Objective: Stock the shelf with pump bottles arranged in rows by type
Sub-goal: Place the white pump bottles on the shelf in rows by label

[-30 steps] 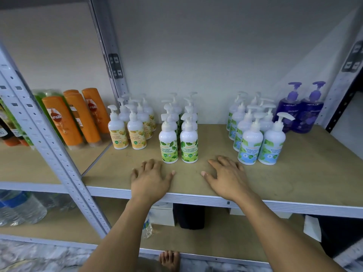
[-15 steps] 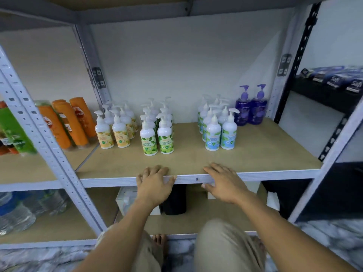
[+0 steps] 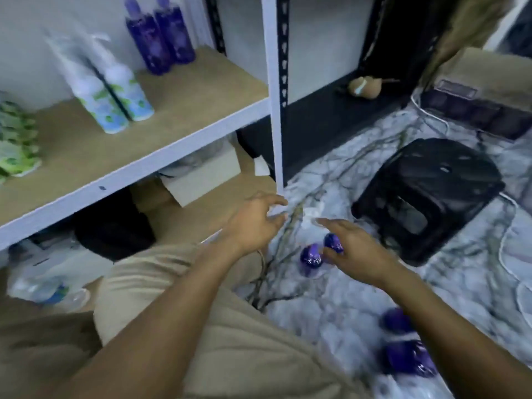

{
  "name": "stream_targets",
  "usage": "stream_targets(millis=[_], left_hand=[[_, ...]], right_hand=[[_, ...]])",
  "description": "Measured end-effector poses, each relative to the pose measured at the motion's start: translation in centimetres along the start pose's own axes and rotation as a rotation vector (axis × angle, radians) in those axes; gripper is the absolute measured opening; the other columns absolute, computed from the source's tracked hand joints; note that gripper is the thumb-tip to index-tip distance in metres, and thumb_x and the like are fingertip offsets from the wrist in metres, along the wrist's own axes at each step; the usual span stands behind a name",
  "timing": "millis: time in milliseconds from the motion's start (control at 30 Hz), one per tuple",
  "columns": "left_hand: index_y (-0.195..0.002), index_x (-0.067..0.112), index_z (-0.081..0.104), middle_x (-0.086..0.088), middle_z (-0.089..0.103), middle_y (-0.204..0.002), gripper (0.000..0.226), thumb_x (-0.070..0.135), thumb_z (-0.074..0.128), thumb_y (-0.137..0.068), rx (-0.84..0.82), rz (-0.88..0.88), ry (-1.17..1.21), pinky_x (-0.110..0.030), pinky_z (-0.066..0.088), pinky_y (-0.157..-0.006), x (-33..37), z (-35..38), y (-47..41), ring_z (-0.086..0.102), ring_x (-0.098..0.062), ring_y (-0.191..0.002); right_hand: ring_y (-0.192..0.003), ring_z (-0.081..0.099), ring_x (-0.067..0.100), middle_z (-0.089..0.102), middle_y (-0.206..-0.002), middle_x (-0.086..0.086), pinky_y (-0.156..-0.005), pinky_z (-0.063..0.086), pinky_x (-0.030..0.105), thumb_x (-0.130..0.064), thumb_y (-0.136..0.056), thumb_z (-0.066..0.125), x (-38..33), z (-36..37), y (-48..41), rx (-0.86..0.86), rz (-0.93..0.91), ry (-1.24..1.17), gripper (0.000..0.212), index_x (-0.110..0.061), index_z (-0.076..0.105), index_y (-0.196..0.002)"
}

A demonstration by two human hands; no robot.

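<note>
Shelf (image 3: 201,79) holds purple bottles (image 3: 161,38) — more on floor (image 3: 331,298)

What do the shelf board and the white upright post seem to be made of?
Shelf board: probably pressed wood, matte tan, faintly speckled. White upright post: likely painted metal, smooth, with a row of punched slots.

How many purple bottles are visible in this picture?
6. Two purple bottles are at the back of the shelf, two on the floor by the right hand, two more, blurred, lower right; the arm may hide others.
</note>
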State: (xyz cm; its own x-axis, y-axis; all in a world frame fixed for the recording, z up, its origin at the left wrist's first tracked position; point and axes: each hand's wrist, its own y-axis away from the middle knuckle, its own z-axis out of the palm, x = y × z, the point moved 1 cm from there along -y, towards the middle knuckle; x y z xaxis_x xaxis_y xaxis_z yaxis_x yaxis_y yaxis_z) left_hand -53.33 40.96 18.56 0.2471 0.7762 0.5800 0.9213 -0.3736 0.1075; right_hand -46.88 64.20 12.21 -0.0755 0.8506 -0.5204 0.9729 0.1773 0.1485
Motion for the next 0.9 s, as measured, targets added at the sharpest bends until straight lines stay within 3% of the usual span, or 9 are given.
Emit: stream_targets(millis=[67,133,233,300,367,500,667,767,900], left_hand=[[-0.12,0.037,0.065,0.008,0.06,-0.118,0.028,0.038,0.066,-0.092,-0.114,0.038,-0.021,-0.023,0.042,-0.091,2.1,4.8,-1.0,0.061,-0.014,-0.103],[-0.126,0.03,0.064,0.005,0.06,-0.117,0.034,0.033,0.068,-0.092,-0.279,0.061,-0.045,-0.018,0.038,-0.082,3.8,9.1,-1.2,0.063,-0.017,-0.102],[-0.129,0.022,0.063,-0.002,0.06,-0.119,0.039,0.03,0.068,-0.091,-0.486,0.132,-0.129,-0.029,0.046,-0.094,5.3,14.3,-1.0,0.06,-0.025,-0.11],[-0.133,0.023,0.06,-0.004,0.059,-0.127,0.042,0.032,0.066,-0.093,-0.576,0.132,-0.188,-0.037,0.048,-0.097,5.8,16.6,-1.1,0.058,-0.024,-0.112],[-0.135,0.023,0.058,-0.005,0.059,-0.129,0.042,0.03,0.066,-0.094,-0.626,0.127,-0.204,-0.033,0.048,-0.095,6.1,18.2,-1.5,0.058,-0.022,-0.111],[-0.129,0.025,0.063,-0.001,0.063,-0.122,0.04,0.031,0.072,-0.09,-0.658,0.092,-0.132,-0.025,0.045,-0.084,7.1,21.6,-1.7,0.056,-0.015,-0.09],[-0.126,0.023,0.066,0.0,0.064,-0.114,0.043,0.027,0.078,-0.085,-0.889,0.12,-0.133,-0.024,0.046,-0.087,8.6,27.6,0.9,0.062,-0.019,-0.103],[-0.123,0.021,0.069,-0.002,0.066,-0.112,0.042,0.026,0.081,-0.083,-0.949,0.154,-0.126,-0.024,0.048,-0.082,9.8,29.9,2.0,0.062,-0.019,-0.1],[-0.118,0.023,0.072,0.001,0.07,-0.104,0.04,0.024,0.084,-0.079,-0.986,0.172,-0.059,-0.023,0.047,-0.078,10.7,31.2,2.8,0.064,-0.014,-0.091]], right_hand=[[-0.125,0.053,0.024,0.05,-0.145,-0.002,-0.103,0.045,0.039,-0.041,-0.091,0.064,4.0,0.3,3.2,0.015,0.097,-0.011,0.066,-0.033,0.037,-0.15],[-0.118,0.058,0.025,0.053,-0.141,0.001,-0.098,0.047,0.036,-0.04,-0.092,0.067,7.3,0.7,6.4,0.022,0.208,-0.021,0.065,-0.03,0.039,-0.15],[-0.104,0.061,0.026,0.058,-0.127,0.006,-0.089,0.051,0.039,-0.037,-0.092,0.068,11.5,1.7,10.8,0.021,0.375,-0.056,0.065,-0.03,0.04,-0.15],[-0.1,0.06,0.027,0.059,-0.12,0.008,-0.088,0.048,0.034,-0.03,-0.09,0.069,13.8,2.7,13.3,0.027,0.465,-0.089,0.065,-0.027,0.042,-0.15],[-0.1,0.059,0.029,0.059,-0.118,0.008,-0.085,0.043,0.031,-0.026,-0.09,0.07,15.5,3.6,15.0,0.043,0.524,-0.109,0.064,-0.024,0.044,-0.148],[-0.104,0.058,0.031,0.053,-0.121,0.009,-0.088,0.045,0.035,-0.018,-0.089,0.071,17.4,4.7,16.0,0.108,0.563,-0.114,0.062,-0.022,0.048,-0.146],[-0.107,0.057,0.032,0.057,-0.115,0.009,-0.086,0.051,0.041,-0.014,-0.089,0.066,19.4,5.4,15.1,0.099,0.565,-0.088,0.045,-0.026,0.063,-0.132],[-0.1,0.059,0.033,0.061,-0.104,0.008,-0.08,0.053,0.043,-0.011,-0.089,0.062,19.9,5.7,15.1,0.069,0.54,-0.092,0.037,-0.028,0.07,-0.12],[-0.098,0.062,0.028,0.07,-0.106,0.004,-0.08,0.054,0.043,-0.01,-0.089,0.061,20.6,5.9,15.5,0.095,0.568,-0.187,0.036,-0.034,0.072,-0.114]])
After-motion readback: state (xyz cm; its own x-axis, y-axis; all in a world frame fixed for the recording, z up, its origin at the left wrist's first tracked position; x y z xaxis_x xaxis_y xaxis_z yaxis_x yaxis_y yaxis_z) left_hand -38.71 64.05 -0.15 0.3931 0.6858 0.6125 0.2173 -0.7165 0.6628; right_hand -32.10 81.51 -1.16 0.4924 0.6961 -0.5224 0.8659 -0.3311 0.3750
